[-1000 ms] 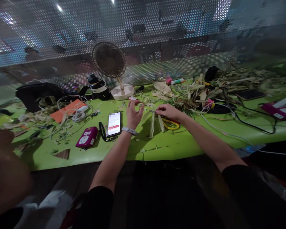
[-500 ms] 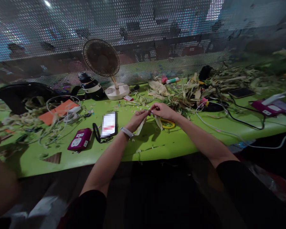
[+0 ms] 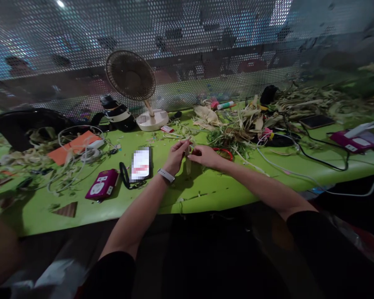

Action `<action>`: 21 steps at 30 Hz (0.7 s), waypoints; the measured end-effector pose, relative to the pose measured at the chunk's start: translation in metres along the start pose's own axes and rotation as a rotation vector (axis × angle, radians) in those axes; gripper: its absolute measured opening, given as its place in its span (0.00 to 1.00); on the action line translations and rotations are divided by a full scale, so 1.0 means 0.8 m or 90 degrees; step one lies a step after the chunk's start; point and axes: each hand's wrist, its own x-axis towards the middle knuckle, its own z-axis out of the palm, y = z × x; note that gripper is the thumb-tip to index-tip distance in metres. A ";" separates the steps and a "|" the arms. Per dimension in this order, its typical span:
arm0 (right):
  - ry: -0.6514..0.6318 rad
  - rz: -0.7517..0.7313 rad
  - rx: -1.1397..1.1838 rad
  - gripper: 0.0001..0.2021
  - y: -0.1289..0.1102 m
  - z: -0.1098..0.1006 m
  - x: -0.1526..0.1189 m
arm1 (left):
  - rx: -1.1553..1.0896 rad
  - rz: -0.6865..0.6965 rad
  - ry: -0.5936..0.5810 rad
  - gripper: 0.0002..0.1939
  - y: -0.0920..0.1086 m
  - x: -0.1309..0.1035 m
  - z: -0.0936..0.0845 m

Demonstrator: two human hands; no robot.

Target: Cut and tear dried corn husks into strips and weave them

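My left hand is closed on a pale strip of husk, which hangs down between my two hands above the green table. Close on its right, my right hand has its fingers bent toward the strip; whether they grip it is too small to tell. A red ring lies just behind my right wrist. Beyond my hands are green trimmings and a heap of dry husks.
At left are a phone, a black strap, a magenta box and orange paper. A fan and black bottle stand at the back. Cables run across the right. Someone's blurred arm is at far left.
The husk pieces hung apart from my hands; now one strip hangs upright between them. My right hand has lowered a little. A yellow ring showed beside it; now a red one does.
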 end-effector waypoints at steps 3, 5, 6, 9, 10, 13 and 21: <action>-0.015 0.017 0.074 0.05 0.002 0.005 0.001 | -0.018 -0.010 -0.015 0.12 -0.001 0.001 -0.002; -0.039 0.056 0.176 0.04 0.001 0.007 0.001 | -0.040 -0.011 -0.032 0.15 -0.003 0.002 -0.002; -0.041 0.077 0.218 0.04 0.000 0.007 0.001 | -0.047 -0.007 -0.030 0.16 -0.003 0.002 -0.002; -0.029 0.127 0.266 0.10 -0.001 0.012 0.000 | -0.057 0.017 0.010 0.17 -0.004 0.002 0.000; -0.027 0.135 0.259 0.11 0.000 0.014 0.000 | -0.058 0.018 0.022 0.18 -0.004 0.002 0.000; -0.063 0.131 0.256 0.10 0.000 0.017 -0.001 | -0.060 -0.004 0.024 0.18 -0.002 -0.001 0.002; -0.059 0.027 0.198 0.06 -0.016 0.009 -0.008 | -0.084 -0.020 0.015 0.18 0.004 0.001 -0.001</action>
